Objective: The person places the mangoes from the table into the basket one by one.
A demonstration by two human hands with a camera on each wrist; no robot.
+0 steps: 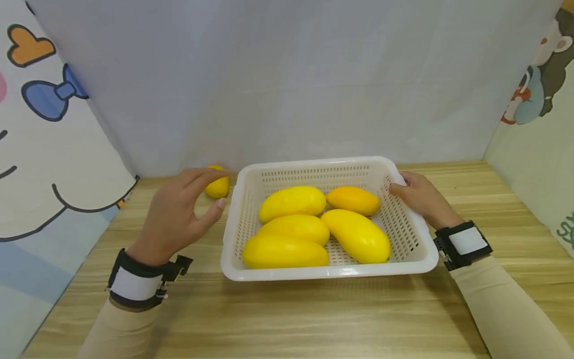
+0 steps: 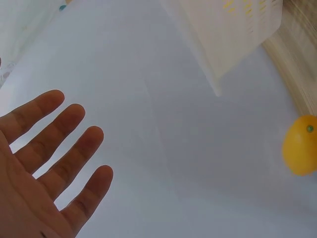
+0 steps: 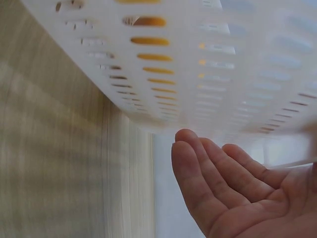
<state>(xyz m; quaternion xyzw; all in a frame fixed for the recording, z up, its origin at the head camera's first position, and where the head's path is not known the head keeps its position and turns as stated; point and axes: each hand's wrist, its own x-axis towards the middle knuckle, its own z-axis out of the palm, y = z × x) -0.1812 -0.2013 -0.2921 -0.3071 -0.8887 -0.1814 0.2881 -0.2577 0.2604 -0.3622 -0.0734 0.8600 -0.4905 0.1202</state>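
Observation:
A white perforated plastic basket (image 1: 329, 271) holds several yellow mangoes (image 1: 285, 252), with one smaller and more orange fruit (image 1: 353, 200) at its back right. My right hand (image 1: 421, 198) grips the basket's right rim, thumb over the inside and fingers along the outer wall; the right wrist view shows those fingers (image 3: 223, 183) against the slotted side. Just left of the basket, my left hand (image 1: 175, 214) is raised with its fingers spread and holds nothing. Behind its fingertips a small yellow fruit (image 1: 217, 185) lies on the table. Whether the basket's base touches the table, I cannot tell.
The wood-grain table (image 1: 269, 319) meets a pale cloth wall (image 1: 314, 85) right behind the basket. Cartoon-printed panels stand at the left (image 1: 58, 164) and right (image 1: 538, 129) sides.

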